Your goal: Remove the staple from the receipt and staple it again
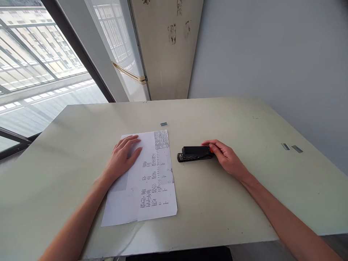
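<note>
My left hand lies flat with its fingers spread on the upper left part of the printed paper sheets. The sheets overlap, with rows of small print down their right side. To the right of the paper, a black stapler rests on the table, its front end towards the sheets and apart from them. My right hand grips the stapler's rear end, where a bit of red shows by the thumb. Beyond the paper's top edge lies a small strip of staples.
Two more staple strips, a nearer one and a darker one, lie at the right on the pale table. Behind the table stand a refrigerator and a grey wall. A window is at the left.
</note>
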Demonstrator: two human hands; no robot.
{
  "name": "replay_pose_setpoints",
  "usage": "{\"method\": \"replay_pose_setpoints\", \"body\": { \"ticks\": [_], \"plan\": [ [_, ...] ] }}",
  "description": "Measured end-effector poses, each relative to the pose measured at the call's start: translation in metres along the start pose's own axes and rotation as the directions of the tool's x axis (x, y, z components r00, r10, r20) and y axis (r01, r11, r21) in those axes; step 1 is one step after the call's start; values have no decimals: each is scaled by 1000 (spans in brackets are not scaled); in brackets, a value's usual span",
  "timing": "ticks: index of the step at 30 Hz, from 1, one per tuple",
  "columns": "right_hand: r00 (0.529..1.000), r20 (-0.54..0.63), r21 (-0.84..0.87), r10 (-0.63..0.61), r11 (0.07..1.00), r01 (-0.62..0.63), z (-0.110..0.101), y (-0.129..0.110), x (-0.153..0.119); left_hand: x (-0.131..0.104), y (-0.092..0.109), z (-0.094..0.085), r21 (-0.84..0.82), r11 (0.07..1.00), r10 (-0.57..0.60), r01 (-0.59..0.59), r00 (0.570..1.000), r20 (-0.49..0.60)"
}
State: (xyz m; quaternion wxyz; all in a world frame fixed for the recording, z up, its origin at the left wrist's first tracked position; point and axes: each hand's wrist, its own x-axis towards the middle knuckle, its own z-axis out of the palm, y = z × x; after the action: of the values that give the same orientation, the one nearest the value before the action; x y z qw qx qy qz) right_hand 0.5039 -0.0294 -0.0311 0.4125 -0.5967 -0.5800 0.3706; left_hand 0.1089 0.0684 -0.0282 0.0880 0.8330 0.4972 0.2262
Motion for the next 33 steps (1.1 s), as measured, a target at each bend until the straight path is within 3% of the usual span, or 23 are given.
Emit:
{"method": "replay_pose_setpoints", "body": {
  "ticks": [10, 16, 22, 27, 33],
  "plan": [
    [1000, 4, 29, 29, 999, -29, 1, 0, -2, 1, 0, -1, 0, 1000, 4, -4, 1000, 6],
    [999, 10, -3, 32, 999, -32, -1, -3, -1, 1, 6, -5, 28, 997, 77, -76, 997, -24],
    [996, 83, -140, -34, 989, 45, 0, -5, -3, 8, 55, -7, -116, 970, 225, -214, 970, 91],
    [994, 81, -143, -79, 986, 90, 2, -2, -1, 18, 99, 10, -189, 928, 345, -321, 932, 110],
    [990, 75, -131, -116, 983, 126, 2, -2, 1, 31, 119, 34, -169, 916, 383, -365, 919, 90]
  ]
}}
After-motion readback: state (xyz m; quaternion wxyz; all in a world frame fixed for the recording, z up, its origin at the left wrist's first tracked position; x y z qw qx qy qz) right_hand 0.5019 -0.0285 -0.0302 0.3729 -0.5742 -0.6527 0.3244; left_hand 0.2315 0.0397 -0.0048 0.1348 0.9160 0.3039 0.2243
